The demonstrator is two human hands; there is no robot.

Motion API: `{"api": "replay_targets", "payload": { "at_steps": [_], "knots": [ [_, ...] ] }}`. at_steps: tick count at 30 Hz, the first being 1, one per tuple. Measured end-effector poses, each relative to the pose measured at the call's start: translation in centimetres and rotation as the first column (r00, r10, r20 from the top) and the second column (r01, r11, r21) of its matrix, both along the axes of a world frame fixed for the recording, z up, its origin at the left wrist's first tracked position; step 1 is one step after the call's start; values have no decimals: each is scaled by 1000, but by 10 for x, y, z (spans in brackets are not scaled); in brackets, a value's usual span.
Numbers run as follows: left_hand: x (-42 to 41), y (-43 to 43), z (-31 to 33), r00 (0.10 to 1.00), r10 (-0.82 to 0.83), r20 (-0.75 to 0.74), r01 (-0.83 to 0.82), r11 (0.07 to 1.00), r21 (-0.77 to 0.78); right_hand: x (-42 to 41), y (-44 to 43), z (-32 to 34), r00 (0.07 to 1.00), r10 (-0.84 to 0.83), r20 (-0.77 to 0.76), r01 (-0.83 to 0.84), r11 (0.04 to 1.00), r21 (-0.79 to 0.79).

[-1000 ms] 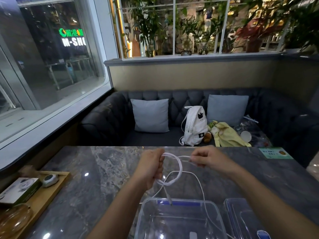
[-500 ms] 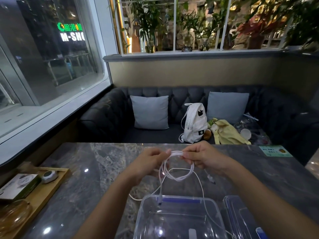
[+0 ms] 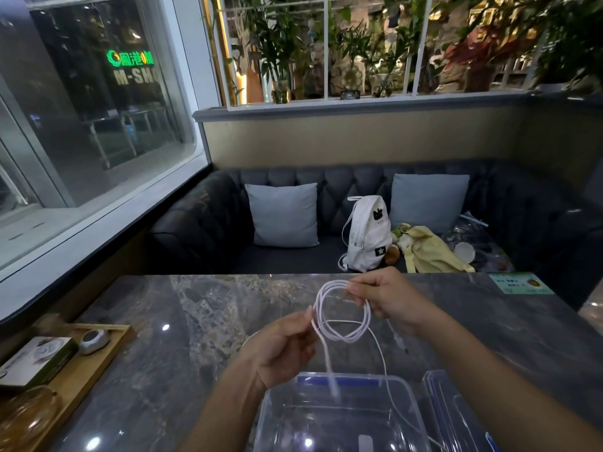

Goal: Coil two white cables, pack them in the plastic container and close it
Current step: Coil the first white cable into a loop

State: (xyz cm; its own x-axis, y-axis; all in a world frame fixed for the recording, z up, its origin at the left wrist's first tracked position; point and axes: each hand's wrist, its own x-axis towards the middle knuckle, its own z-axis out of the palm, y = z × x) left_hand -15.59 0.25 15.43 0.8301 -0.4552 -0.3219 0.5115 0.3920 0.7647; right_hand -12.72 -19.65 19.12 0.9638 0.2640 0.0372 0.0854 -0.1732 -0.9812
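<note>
Head camera faces forward-down, seemingly close over the table (image 3: 146, 370).

Bench (image 3: 195, 321): glossy grey marble. Container (image 3: 339, 415): clear glossy plastic. Cable (image 3: 342, 334): smooth white. Tray (image 3: 81, 370): matt wood.

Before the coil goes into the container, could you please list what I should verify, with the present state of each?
1. Loops of cable held: ok; the right hand pinches their top, the left hand their left side.
2. All cable wound: not ok; a loose end hangs below the left hand and a strand trails on the right.
3. Container open: ok.
4. Lid out of the way: ok; it lies right of the container.
5. Trailing strand clear of the container's rim: cannot tell.
</note>
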Motion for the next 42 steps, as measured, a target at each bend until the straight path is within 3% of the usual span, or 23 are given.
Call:
{"api": "replay_targets", "payload": {
  "at_steps": [3, 6, 10, 13, 16, 19, 22, 24, 27, 30, 32, 34, 36, 37, 39, 42],
  "knots": [
    [-3, -14, -8, 988, 147, 54, -141, 986, -93, -2, 1, -3, 996, -32, -84, 39, 996, 82],
    [-6, -25, -6, 973, 199, 115, -173, 964, -203, -5, 2, -6, 994, -54, -97, 63, 993, 100],
    [-9, -38, -2, 936, 278, 213, -240, 952, -189, -7, 3, -12, 989, -41, -141, 57, 992, 113],
    [-7, -34, 0, 851, 316, 420, -370, 928, 53, -8, 1, -16, 987, -45, -152, 62, 992, 111],
    [-7, -35, -1, 746, 292, 598, -556, 768, 319, -11, 0, -19, 988, -31, -154, 48, 993, 105],
    [-8, -42, -6, 752, 366, 548, -621, 673, 403, -14, 5, -21, 993, -17, -114, 25, 997, 72],
    [-5, -43, -12, 807, 432, 402, -573, 737, 359, -15, 8, -19, 996, -21, -83, 26, 998, 51],
    [-7, -37, -14, 846, 337, 413, -495, 783, 376, -14, 3, -16, 994, -54, -94, 61, 996, 67],
    [-14, -19, -14, 803, 74, 591, -408, 792, 455, -12, -13, -12, 983, -87, -159, 114, 979, 168],
    [-15, -7, -13, 657, -300, 692, -424, 612, 668, -14, -24, -8, 993, -81, -89, 89, 992, 85],
    [-15, -6, -11, 604, -375, 703, -498, 511, 700, -19, -23, -6, 999, -35, 40, 37, 999, -34],
    [-14, -8, -11, 622, -354, 698, -512, 491, 705, -22, -21, -1, 987, 49, 151, -29, 991, -133],
    [-14, -8, -14, 703, -240, 669, -450, 578, 681, -24, -20, 3, 943, 219, 250, -128, 933, -336],
    [-13, -8, -15, 760, -180, 624, -390, 642, 660, -25, -20, 4, 893, 317, 318, -130, 860, -493],
    [-14, -6, -16, 853, -110, 511, -263, 755, 601, -25, -18, 2, 727, 443, 525, 90, 696, -712],
    [-10, 1, -23, 943, 21, 334, -132, 940, 315, -28, -16, -1, 493, 459, 739, 359, 667, -653]
  ]
}}
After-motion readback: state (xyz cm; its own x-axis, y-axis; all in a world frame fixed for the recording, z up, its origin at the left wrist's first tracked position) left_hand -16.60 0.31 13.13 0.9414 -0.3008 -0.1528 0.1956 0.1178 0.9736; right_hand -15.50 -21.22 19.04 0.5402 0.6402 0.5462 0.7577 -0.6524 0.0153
